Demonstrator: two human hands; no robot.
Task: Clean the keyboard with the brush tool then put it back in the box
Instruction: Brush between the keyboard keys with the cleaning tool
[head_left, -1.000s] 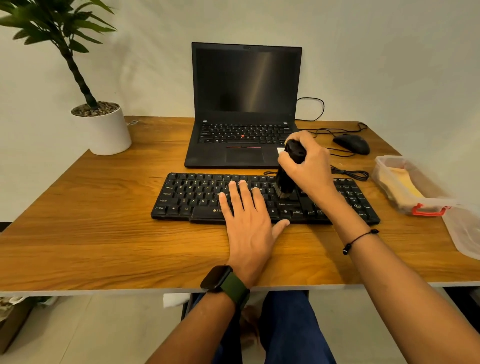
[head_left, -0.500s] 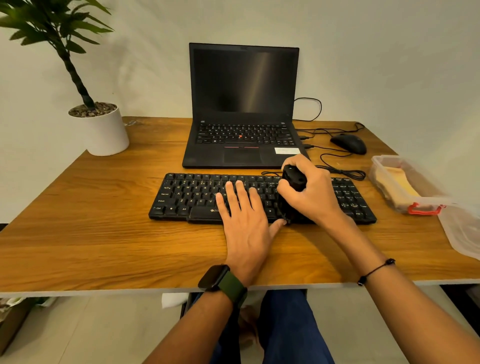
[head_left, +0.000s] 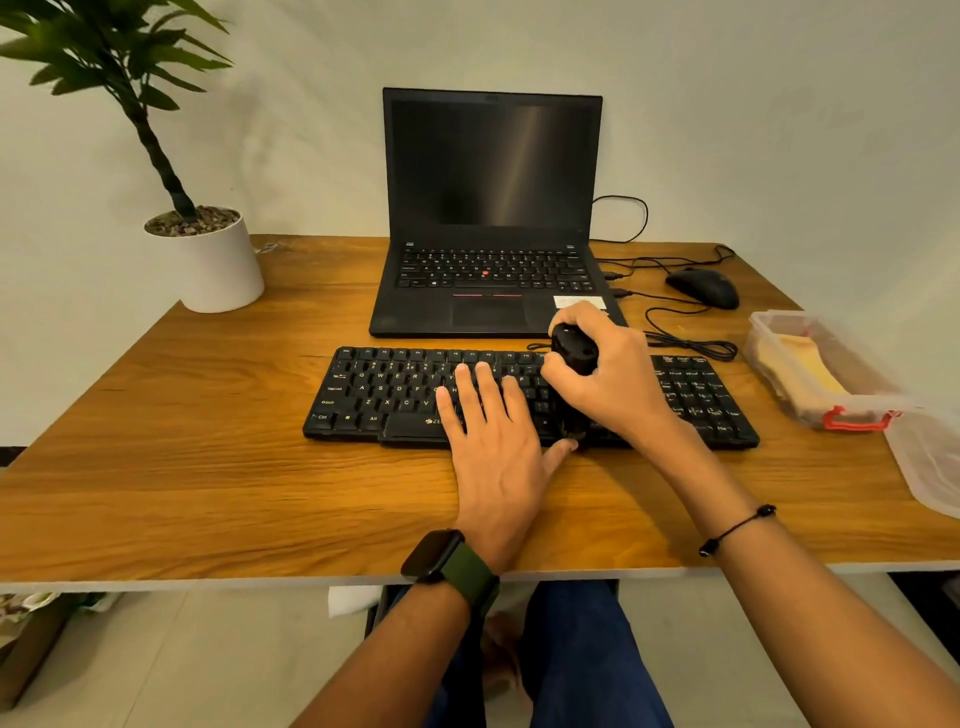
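A right hand (head_left: 615, 382), fingers clenched around a black brush tool (head_left: 574, 353), works the keyboard's (head_left: 395, 395) front edge on the worktop (head_left: 208, 441); the left hand (head_left: 496, 447) rests flat, fingers released, on the keys

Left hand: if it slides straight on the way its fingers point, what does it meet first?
The left hand lies flat on the keyboard, fingers pointing away. It would cross the upper key rows, then probably meet the laptop's front edge; the gap is hard to judge.

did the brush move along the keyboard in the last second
Yes. The brush, gripped by the right hand, came toward the keyboard's near edge; its bristles now sit by the front row.
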